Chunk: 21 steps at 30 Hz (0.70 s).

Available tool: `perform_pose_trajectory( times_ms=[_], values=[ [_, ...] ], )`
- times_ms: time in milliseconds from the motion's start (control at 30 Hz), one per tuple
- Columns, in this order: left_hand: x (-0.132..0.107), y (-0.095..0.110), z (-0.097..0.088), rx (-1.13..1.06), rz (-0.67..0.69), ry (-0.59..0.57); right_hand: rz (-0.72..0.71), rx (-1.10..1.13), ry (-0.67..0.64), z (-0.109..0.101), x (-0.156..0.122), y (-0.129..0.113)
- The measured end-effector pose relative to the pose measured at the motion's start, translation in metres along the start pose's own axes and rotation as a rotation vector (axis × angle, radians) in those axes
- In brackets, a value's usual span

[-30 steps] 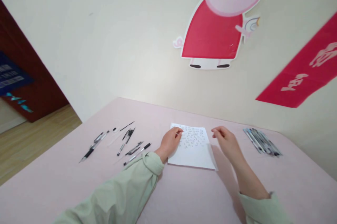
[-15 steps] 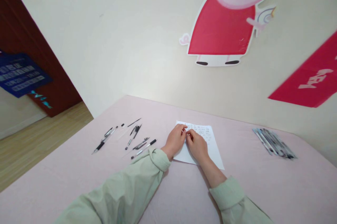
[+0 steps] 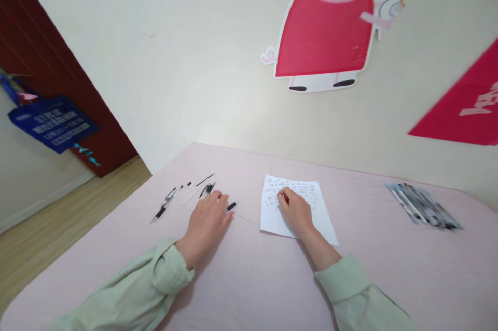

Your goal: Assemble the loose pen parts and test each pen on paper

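A white sheet of paper with small handwriting lies on the pink table. My right hand rests on the sheet with its fingers curled into a pinch; what they hold, if anything, is hidden. My left hand lies flat, fingers stretched, over a group of loose black pens to the left of the sheet. The black end of one pen sticks out from under its fingertips. Another pen and a few small pen parts lie further left. Both arms wear pale green sleeves.
A bundle of several pens lies at the table's far right. The table's back edge meets a cream wall with a pink cartoon sticker and a red banner. A wooden floor and a dark red door are at left.
My left hand left the sheet and moved left onto the loose pens. My right hand came in from the right, met the left hand at the sheet and stays there. The view shifted a little.
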<state>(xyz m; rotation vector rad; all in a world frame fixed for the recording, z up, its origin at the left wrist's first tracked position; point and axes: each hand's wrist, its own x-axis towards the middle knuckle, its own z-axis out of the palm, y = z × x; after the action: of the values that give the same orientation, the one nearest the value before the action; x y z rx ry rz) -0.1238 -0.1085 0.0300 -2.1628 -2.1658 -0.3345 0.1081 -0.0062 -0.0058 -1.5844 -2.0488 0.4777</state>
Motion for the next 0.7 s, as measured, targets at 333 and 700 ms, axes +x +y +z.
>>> perform_pose_trajectory(
  times_ms=[333, 700],
  values=[
    [0.011, -0.007, 0.019, 0.159, -0.051, -0.136, -0.003, 0.002, -0.006, 0.000, 0.001, 0.001],
    [0.106, 0.021, 0.055, 0.036, -0.121, 0.015, -0.023, 0.009, 0.003, 0.004, 0.002, 0.003]
  ],
)
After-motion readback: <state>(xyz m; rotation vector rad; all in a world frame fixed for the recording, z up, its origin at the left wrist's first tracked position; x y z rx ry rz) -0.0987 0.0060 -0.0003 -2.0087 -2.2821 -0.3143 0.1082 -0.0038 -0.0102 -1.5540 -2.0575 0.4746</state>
